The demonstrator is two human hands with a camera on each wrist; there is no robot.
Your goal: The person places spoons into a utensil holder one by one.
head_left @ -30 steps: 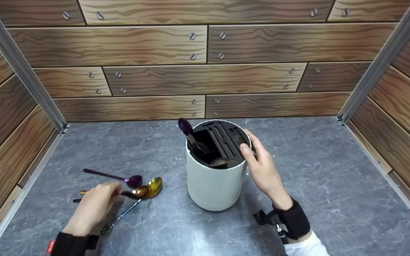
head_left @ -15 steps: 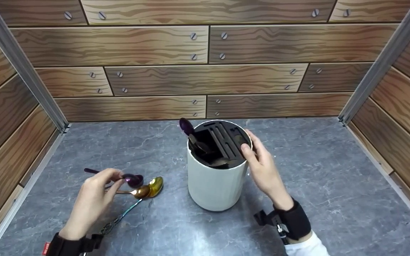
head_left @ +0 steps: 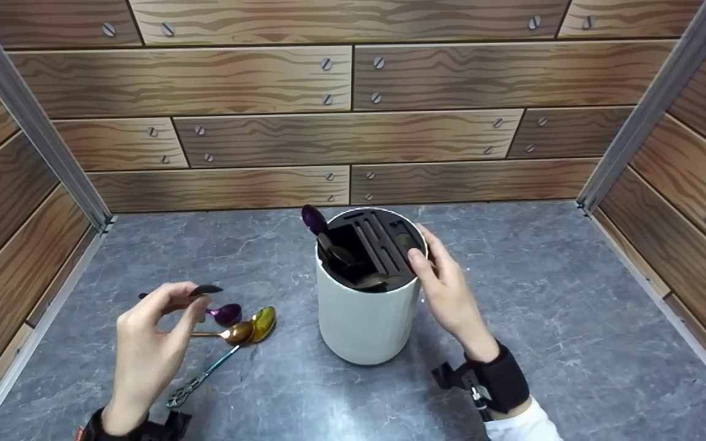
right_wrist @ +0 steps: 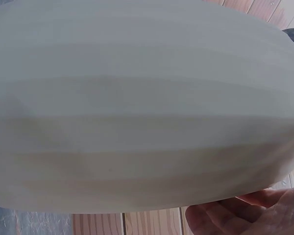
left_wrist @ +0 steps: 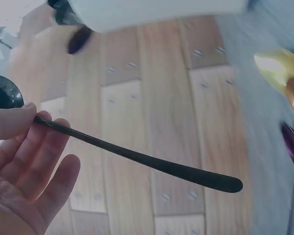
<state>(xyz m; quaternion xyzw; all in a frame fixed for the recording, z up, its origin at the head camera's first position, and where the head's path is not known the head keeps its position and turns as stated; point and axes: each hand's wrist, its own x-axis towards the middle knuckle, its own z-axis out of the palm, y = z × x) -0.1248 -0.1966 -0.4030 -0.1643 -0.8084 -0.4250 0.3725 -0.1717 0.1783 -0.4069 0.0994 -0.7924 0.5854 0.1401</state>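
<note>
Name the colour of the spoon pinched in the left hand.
The spoon is black, seen best in the left wrist view.

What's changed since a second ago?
The left hand, already pinching the black spoon, has lifted it up from beside the copper spoon. Nothing visibly let go. Unchanged: the right hand on the white holder; the copper, purple and yellow spoons lying on the table.
</note>
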